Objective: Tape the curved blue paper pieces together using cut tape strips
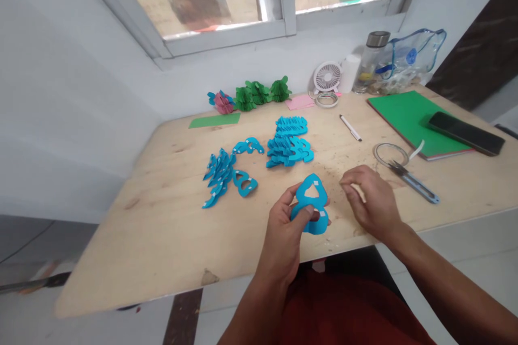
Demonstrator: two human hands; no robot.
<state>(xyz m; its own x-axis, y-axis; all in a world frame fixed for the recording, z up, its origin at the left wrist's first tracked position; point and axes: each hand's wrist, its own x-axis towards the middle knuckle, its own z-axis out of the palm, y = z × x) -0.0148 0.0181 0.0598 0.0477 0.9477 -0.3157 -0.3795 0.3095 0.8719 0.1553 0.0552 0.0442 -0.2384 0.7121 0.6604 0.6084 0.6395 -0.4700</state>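
Note:
My left hand (pixel 288 221) holds a blue paper cutout (pixel 322 198), thumb on its face and fingers behind. The cutout has rounded lobes, cut-out openings and small white squares stuck on it. Just to its right, my right hand (pixel 371 198) is apart from the cutout, thumb and fingertips pinched together; whatever is between them, if anything, is too small to make out. To the left lies a fanned group of blue cutouts (pixel 219 175) with white squares, a single cutout (pixel 245 183) beside it and another curved piece (pixel 249 145) behind. Stacked blue folded cutouts (pixel 289 143) stand farther back.
Thread snips (pixel 416 183) and a tape ring (pixel 390 154) lie right of my right hand. Beyond are a pen (pixel 350 128), green paper (pixel 408 118), a phone (pixel 465 132), a small fan (pixel 327 76) and a bottle (pixel 370 64). Green paper ornaments (pixel 259 92) line the wall.

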